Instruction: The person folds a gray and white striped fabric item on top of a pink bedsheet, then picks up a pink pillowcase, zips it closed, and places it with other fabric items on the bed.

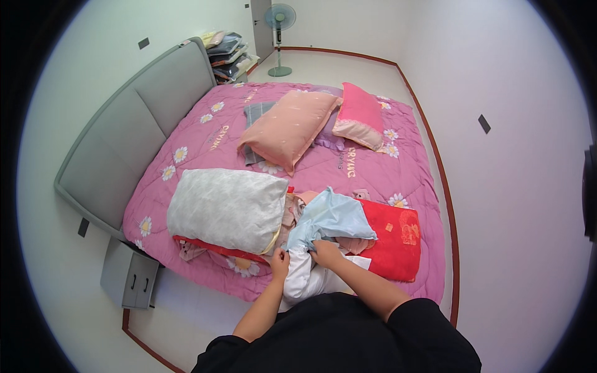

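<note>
Close to my body, a white pillow [300, 273] stands at the near edge of the bed. A thin light blue pillowcase [333, 214] meets its upper end and spreads forward over the bedding. My left hand [280, 263] is closed at the left side, pinching the edge where blue fabric meets white. On the other side, my right hand [326, 253] has its fingers curled into the gathered blue fabric. Red bedding [392, 248] lies under the pillowcase's right end. A grey-white folded pillow or quilt [227, 202] rests to the left of my hands.
The bed has a pink floral quilt [205, 143] and a grey headboard [149, 99]. A peach pillow [292, 124] and a pink pillow [360, 115] lie farther back. A nightstand [129, 273] is at left; bagged bedding [227, 59] and a fan [279, 37] stand beyond.
</note>
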`<state>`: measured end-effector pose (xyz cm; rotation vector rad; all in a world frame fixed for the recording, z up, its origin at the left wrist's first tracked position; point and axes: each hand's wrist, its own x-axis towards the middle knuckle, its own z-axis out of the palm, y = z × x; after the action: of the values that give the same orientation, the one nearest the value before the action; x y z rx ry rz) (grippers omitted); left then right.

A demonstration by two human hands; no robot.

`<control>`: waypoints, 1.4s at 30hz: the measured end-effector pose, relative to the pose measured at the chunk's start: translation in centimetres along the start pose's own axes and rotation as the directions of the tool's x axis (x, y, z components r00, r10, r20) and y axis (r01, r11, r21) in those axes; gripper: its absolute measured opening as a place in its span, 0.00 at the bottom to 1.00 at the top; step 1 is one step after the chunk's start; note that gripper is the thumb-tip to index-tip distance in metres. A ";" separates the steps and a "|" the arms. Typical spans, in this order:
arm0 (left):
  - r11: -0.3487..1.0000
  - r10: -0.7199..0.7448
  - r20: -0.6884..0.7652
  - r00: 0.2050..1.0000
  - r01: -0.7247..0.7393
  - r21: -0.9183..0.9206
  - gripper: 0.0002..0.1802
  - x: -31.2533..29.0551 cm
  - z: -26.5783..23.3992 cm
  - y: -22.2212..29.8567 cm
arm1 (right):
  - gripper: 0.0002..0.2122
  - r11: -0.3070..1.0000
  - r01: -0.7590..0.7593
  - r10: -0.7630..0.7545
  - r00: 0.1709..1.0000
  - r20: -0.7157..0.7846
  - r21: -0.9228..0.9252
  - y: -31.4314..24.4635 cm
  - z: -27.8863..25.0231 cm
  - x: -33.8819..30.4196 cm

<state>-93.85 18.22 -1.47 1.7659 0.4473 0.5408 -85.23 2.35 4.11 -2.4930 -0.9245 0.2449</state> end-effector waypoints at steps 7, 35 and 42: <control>0.992 0.065 -0.108 0.992 -0.053 0.112 0.04 -0.5 -1.2 -0.3 | 0.16 0.967 0.131 -0.184 0.953 0.241 0.219 0.0 1.6 -1.2; 0.952 0.079 -0.206 0.975 -0.012 0.305 0.10 -1.4 1.5 5.3 | 0.37 0.941 -0.166 0.124 0.980 0.156 0.295 -4.1 -2.3 -0.3; 0.964 0.102 -0.514 0.852 0.043 0.262 0.09 -0.7 3.9 6.1 | 0.35 0.895 -0.234 0.171 0.966 0.193 0.380 -3.5 -2.2 2.3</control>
<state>-92.05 13.25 3.48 1.8680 0.9108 1.0369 -84.74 5.38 7.77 -2.2030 -0.5927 0.6389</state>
